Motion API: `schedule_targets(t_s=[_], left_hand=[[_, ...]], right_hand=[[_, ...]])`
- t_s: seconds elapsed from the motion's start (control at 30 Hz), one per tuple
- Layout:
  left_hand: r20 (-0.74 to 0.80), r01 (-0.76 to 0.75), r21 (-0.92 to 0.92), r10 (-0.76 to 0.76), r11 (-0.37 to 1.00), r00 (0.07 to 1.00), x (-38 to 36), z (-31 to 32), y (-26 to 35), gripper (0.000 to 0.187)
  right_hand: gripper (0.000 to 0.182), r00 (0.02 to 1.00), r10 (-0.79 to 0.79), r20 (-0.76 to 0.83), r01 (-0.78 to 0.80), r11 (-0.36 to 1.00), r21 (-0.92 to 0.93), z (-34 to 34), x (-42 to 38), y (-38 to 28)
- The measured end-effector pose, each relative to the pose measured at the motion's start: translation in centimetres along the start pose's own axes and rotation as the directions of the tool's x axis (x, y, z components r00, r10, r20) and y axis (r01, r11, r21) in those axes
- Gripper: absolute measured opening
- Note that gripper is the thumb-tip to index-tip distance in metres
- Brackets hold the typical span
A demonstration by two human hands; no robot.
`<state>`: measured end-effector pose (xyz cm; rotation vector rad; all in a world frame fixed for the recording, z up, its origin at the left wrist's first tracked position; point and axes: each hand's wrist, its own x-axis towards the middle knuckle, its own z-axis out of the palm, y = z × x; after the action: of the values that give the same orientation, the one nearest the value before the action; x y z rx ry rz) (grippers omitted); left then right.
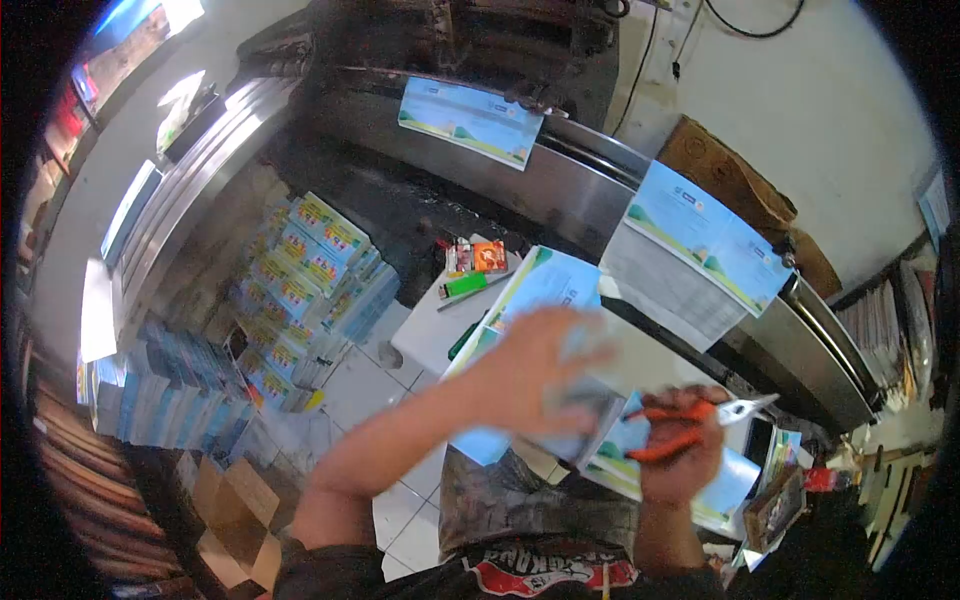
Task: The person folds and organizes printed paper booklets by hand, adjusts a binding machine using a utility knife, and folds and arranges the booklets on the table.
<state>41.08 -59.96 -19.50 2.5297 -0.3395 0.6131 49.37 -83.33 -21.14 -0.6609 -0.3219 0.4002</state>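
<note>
My right hand (682, 455) is closed around the orange handles of a pair of pliers (745, 409), whose pointed metal jaws stick out to the right. Motion blurs my left hand (545, 370); its fingers look spread, with nothing visible in them. It hovers over blue-and-green printed booklets (552, 282) on a white table (425, 335). A greyish flat edge below the left hand is too blurred to name. More printed sheets (727, 490) lie under and beside my right hand.
A green lighter (463, 286) and a cigarette pack (489, 257) lie on the table's far left corner. Printed sheets (705, 240) hang over a metal machine bar (590, 155). Stacked booklets (300, 270) and an opened cardboard box (235, 510) stand on the left floor.
</note>
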Motion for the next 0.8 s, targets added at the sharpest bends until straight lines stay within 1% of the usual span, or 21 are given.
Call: schedule_targets(t_s=[0.03,0.07,0.1,0.13,0.17,0.2,0.23,0.27,0.3,0.33,0.37,0.4,0.47,0.5,0.57,0.63,0.67,0.7,0.73,0.77,0.8], left_hand=[[-0.12,0.112,0.038,-0.107,0.993,0.987,1.0,-0.3,-4.1,0.06],[-0.287,0.265,-0.049,-0.267,0.963,0.92,3.2,-0.9,-9.1,0.053],[-0.33,0.472,-0.31,-0.56,0.825,0.76,5.1,-1.4,-13.7,0.053],[-0.235,0.627,-0.466,-0.77,0.624,0.592,6.5,-2.6,-18.8,0.06],[-0.112,0.572,-0.741,-0.904,0.353,0.412,6.5,-1.6,-26.4,0.071],[-0.095,0.409,-0.884,-0.945,0.224,0.312,6.6,-2.6,-29.5,0.052],[-0.013,0.225,-0.972,-0.971,0.068,0.237,7.1,-2.6,-32.3,0.04],[0.016,0.123,-0.992,-0.973,0.012,0.228,7.4,-1.9,-37.1,0.037],[0.056,0.019,-0.998,-0.99,-0.054,0.129,9.1,-2.5,-35.6,0.042],[0.064,0.058,-0.997,-0.982,-0.055,0.178,8.4,-2.4,-38.4,0.043],[0.073,0.098,-0.994,-0.971,-0.051,0.228,7.7,-2.2,-41.1,0.047],[0.064,0.054,-0.997,-0.969,-0.052,0.237,7.8,-2.3,-42.0,0.045],[0.011,-0.026,-1.0,-0.977,-0.017,0.214,6.8,-3.8,-44.1,0.04],[-0.021,-0.056,-0.998,-0.981,0.01,0.192,6.4,-4.3,-44.5,0.038],[-0.096,-0.213,-0.975,-0.982,0.06,0.161,6.7,-6.5,-41.9,0.034],[-0.21,-0.174,-0.969,-0.951,0.173,0.225,6.4,-7.9,-41.3,0.032],[-0.201,-0.105,-0.977,-0.962,0.184,0.184,6.1,-8.4,-41.4,0.038],[-0.22,0.009,-0.975,-0.966,0.224,0.137,5.2,-8.6,-40.8,0.04],[-0.253,0.115,-0.958,-0.963,0.262,0.093,4.0,-9.0,-40.0,0.043],[-0.2,0.078,-0.973,-0.963,0.217,0.181,0.9,-10.1,-43.2,0.046],[-0.146,0.05,-0.985,-0.953,0.165,0.267,-2.0,-11.1,-46.3,0.05]], right_hand=[[0.031,1.0,0.013,-0.012,-0.013,0.998,0.056,-1.2,0.0,-1.6],[0.028,0.999,-0.031,-0.037,0.029,0.997,-0.069,-1.9,0.1,-3.1],[0.025,0.995,-0.081,-0.054,0.069,0.979,-0.193,-2.6,0.2,-4.4],[0.023,0.997,-0.048,-0.062,0.035,0.979,-0.2,-4.0,0.4,-5.6],[0.022,0.997,-0.023,-0.07,0.008,0.978,-0.211,-4.8,0.8,-6.5],[0.021,0.98,0.011,-0.199,-0.047,0.983,-0.178,-4.4,1.3,-7.0],[0.02,0.96,0.055,-0.274,-0.115,0.972,-0.206,-5.8,2.5,-7.8],[0.019,0.928,0.075,-0.365,-0.168,0.958,-0.232,-7.3,4.1,-9.0],[0.016,0.886,0.051,-0.461,-0.239,0.902,-0.359,-6.7,6.0,-9.9],[0.016,0.934,0.096,-0.344,-0.232,0.896,-0.379,-9.5,7.7,-10.6],[0.019,0.895,-0.019,-0.445,-0.207,0.868,-0.452,-9.2,9.6,-10.7],[0.021,0.896,0.007,-0.445,-0.27,0.803,-0.532,-11.1,11.3,-11.3],[0.022,0.863,-0.098,-0.496,-0.314,0.665,-0.677,-11.5,14.9,-12.0],[0.022,0.852,-0.105,-0.513,-0.323,0.666,-0.673,-12.2,16.2,-12.0],[0.027,0.83,-0.149,-0.537,-0.414,0.481,-0.773,-14.1,18.3,-11.6],[0.028,0.845,-0.216,-0.49,-0.341,0.488,-0.803,-15.6,19.7,-9.9],[0.03,0.861,-0.276,-0.427,-0.26,0.483,-0.836,-16.0,20.2,-8.9],[0.03,0.856,-0.276,-0.437,-0.268,0.487,-0.831,-16.0,20.1,-8.1],[0.03,0.849,-0.337,-0.408,-0.179,0.543,-0.82,-15.8,20.5,-7.4],[0.03,0.825,-0.412,-0.387,-0.079,0.595,-0.8,-15.7,20.9,-6.8],[0.03,0.824,-0.387,-0.415,-0.082,0.642,-0.762,-17.0,21.5,-6.3]])
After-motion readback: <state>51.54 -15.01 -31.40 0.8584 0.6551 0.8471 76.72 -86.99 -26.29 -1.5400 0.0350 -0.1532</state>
